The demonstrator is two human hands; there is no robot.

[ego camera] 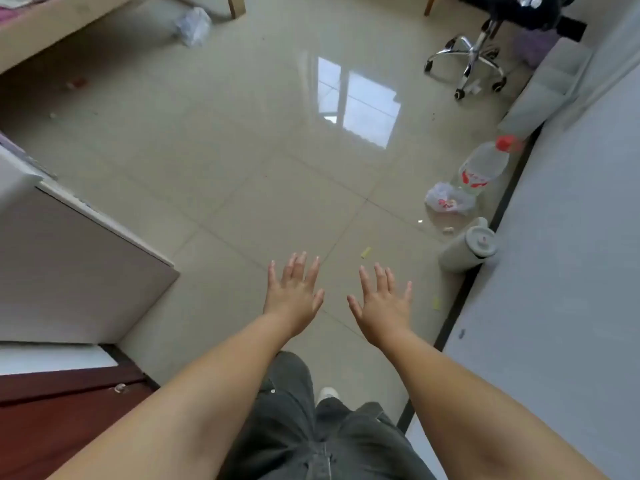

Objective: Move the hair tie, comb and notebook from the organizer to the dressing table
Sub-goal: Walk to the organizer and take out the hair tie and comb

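Observation:
My left hand (294,294) and my right hand (382,303) are stretched out in front of me over the tiled floor, backs up, fingers spread, holding nothing. They hover side by side, a small gap between them. No hair tie, comb, notebook or organizer shows in the head view. My grey trousers and one white shoe (328,393) appear below the arms.
A pale cabinet (69,265) and dark red furniture (52,420) stand at left. A wall (561,271) runs along the right, with a plastic bottle (485,166), a white bag (448,201) and a grey jug (467,249) at its foot. A swivel chair (471,57) stands far right.

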